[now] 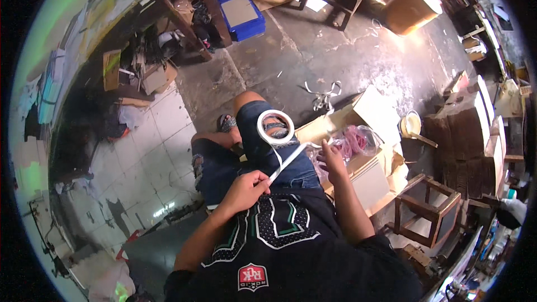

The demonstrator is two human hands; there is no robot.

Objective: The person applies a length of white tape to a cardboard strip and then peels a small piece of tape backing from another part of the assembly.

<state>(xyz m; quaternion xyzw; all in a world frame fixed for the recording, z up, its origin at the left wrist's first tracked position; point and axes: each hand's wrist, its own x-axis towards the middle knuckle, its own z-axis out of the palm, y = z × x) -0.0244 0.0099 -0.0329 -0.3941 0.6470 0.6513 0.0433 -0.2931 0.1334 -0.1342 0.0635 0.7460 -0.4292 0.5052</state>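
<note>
A roll of white tape (260, 128) rests on my raised thigh, its hollow core showing the jeans through it. From the roll a length of the tape hangs down to my left hand (245, 191), whose thumb and fingers pinch it just above my lap. The white strip (291, 160) slants up and right from there to my right hand (333, 163). Its end meets the thumb and fingertip of that hand, while the other fingers are partly curled. Right beside the right hand lies a clear plastic bag of pinkish-red stringy material (356, 141).
Flat cardboard pieces (372, 182) lie to my right. Beyond them are a tub with a brush (411, 124), a wooden stool frame (428, 212) and brown stacked cardboard (464, 140). Tangled strips (324, 99) lie on the floor ahead, and a large yellow bin (413, 8) stands further off.
</note>
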